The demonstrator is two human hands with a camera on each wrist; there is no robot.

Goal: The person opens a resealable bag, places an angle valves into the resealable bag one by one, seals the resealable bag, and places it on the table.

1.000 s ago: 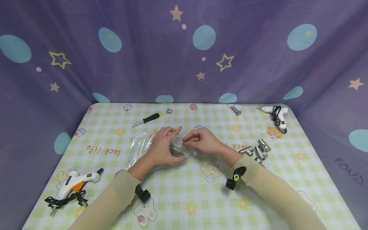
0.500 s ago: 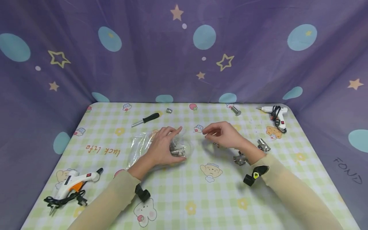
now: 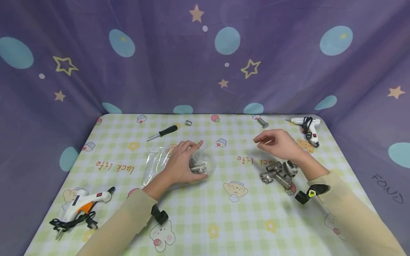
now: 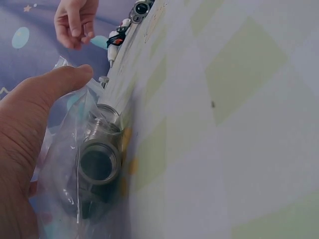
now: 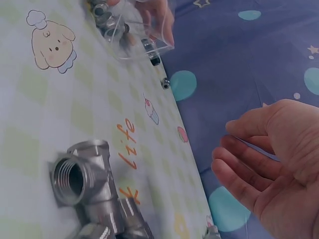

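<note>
My left hand (image 3: pixel 191 157) grips a clear plastic bag (image 3: pixel 157 161) lying on the checked tablecloth (image 3: pixel 205 217), fingers curled over the metal pipe fittings (image 3: pixel 197 167) inside it. In the left wrist view the thumb (image 4: pixel 60 82) lies over the bag (image 4: pixel 65 164) and a threaded fitting (image 4: pixel 99 160) shows through the plastic. My right hand (image 3: pixel 266 141) hovers empty with loosely curled fingers, just behind a pile of loose metal fittings (image 3: pixel 278 172). The right wrist view shows its bare palm (image 5: pixel 271 164) above a tee fitting (image 5: pixel 82 181).
A black-handled screwdriver (image 3: pixel 161 132) and a small socket (image 3: pixel 188 123) lie at the back left. A bolt (image 3: pixel 263 123) and a white glue gun (image 3: pixel 308 127) lie at the back right. Another glue gun (image 3: pixel 81 206) sits front left. Purple cloth walls surround the table.
My right hand has left the bag and moved right and back, stopping over the pile of loose fittings. The left hand has kept its hold on the bag.
</note>
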